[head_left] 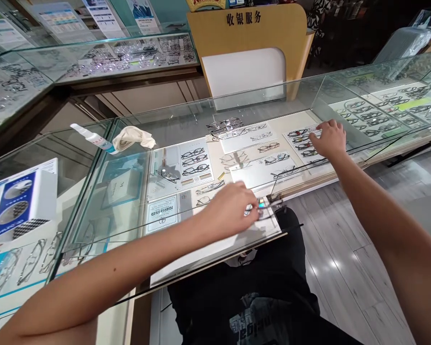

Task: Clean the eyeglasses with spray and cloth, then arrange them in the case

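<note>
My left hand point(233, 208) is closed around a pair of eyeglasses point(269, 206), low over the white board at the front of the glass display case point(187, 115). Part of the frame is hidden behind my fingers. Farther right, my right hand point(331, 139) rests with fingers spread on the glass top, above a white card of dark eyeglasses point(303, 139). Between my hands, more eyeglasses lie on a white panel point(244, 175) inside the case. Left of them, several dark frames sit on a display board point(196, 163).
A white spray bottle point(93, 138) and a crumpled beige cloth point(133, 139) lie on the glass at left. Nearer stands a blue and white box point(21, 201). A gold counter point(249, 28) is behind the case. Grey floor point(345, 230) shows at right.
</note>
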Demonstrator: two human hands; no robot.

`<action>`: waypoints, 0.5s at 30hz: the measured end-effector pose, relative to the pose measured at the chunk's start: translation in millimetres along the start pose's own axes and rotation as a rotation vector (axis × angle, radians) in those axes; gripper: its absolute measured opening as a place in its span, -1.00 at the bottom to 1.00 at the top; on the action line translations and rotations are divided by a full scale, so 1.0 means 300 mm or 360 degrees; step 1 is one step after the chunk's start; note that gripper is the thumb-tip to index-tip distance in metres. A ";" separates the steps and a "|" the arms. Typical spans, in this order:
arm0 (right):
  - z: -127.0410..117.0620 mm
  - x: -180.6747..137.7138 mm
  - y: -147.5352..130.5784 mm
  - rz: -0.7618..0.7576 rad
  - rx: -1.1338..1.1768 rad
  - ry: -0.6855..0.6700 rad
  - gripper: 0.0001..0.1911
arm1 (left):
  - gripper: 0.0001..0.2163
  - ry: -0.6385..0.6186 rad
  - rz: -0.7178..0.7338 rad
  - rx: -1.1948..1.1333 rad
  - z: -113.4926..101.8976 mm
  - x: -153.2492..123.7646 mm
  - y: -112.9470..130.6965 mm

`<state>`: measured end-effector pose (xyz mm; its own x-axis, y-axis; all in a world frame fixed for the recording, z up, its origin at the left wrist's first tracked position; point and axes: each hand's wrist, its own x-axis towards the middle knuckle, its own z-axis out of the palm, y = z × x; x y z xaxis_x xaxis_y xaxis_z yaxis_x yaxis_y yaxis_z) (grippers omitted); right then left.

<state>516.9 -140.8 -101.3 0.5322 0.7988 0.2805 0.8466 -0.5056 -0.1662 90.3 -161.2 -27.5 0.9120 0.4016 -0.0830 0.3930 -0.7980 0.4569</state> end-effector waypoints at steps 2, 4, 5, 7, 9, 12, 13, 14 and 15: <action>-0.007 -0.004 -0.006 0.0007 0.0000 -0.0016 -0.36 | -0.77 -0.0152 -0.0027 -0.0087 0.077 -0.027 0.004; -0.011 -0.006 -0.010 0.0016 0.0010 -0.0018 -0.36 | -0.78 -0.0218 -0.0118 -0.0121 0.151 -0.034 -0.019; -0.012 -0.006 -0.012 0.0017 0.0015 -0.0013 -0.36 | -0.78 -0.0223 -0.0186 -0.0140 0.185 -0.030 -0.039; -0.012 -0.007 -0.014 0.0011 0.0023 -0.0002 -0.38 | -0.78 -0.0182 -0.0321 -0.0155 0.251 -0.010 -0.092; -0.012 -0.008 -0.015 0.0003 0.0030 0.0006 -0.39 | -0.77 -0.0108 -0.0362 -0.0085 0.309 0.026 -0.159; -0.013 -0.010 -0.016 0.0010 0.0037 0.0006 -0.39 | -0.73 0.0019 -0.0356 0.0360 0.377 0.104 -0.276; -0.014 -0.010 -0.016 0.0014 0.0039 0.0007 -0.39 | -0.72 0.0037 -0.0380 0.0441 0.391 0.135 -0.316; -0.013 -0.010 -0.016 0.0014 0.0041 0.0006 -0.39 | -0.71 0.0045 -0.0380 0.0487 0.403 0.166 -0.355; -0.012 -0.010 -0.015 0.0011 0.0044 0.0003 -0.39 | -0.71 0.0069 -0.0379 0.0530 0.411 0.199 -0.393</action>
<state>511.4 -141.9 -97.9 0.5381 0.7946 0.2812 0.8428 -0.5021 -0.1941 112.8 -98.7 -195.5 0.7879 0.6058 -0.1109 0.6157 -0.7792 0.1172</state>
